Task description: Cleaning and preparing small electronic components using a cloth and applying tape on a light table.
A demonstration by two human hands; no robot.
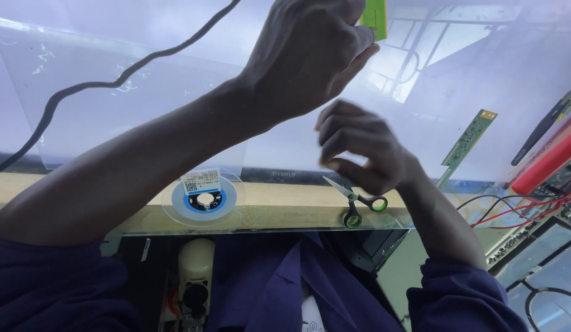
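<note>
The left hand (307, 55) has its fingers pinching a green strip (374, 17) at the bench's far edge; the right hand (362, 147), fingers curled together and empty, hovers above scissors (356, 201).

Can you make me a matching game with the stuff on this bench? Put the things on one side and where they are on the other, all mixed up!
Things:
1. scissors
2. clear tape reel
3. long green circuit strip
4. black cable

Places:
A. far left, snaking across the big white panel
B. front ledge, left of the scissors
C. right side, lying slanted on the panel
D. front ledge, just below the right hand

Pairs: 1-D, 2-B, 3-C, 4-A
</note>
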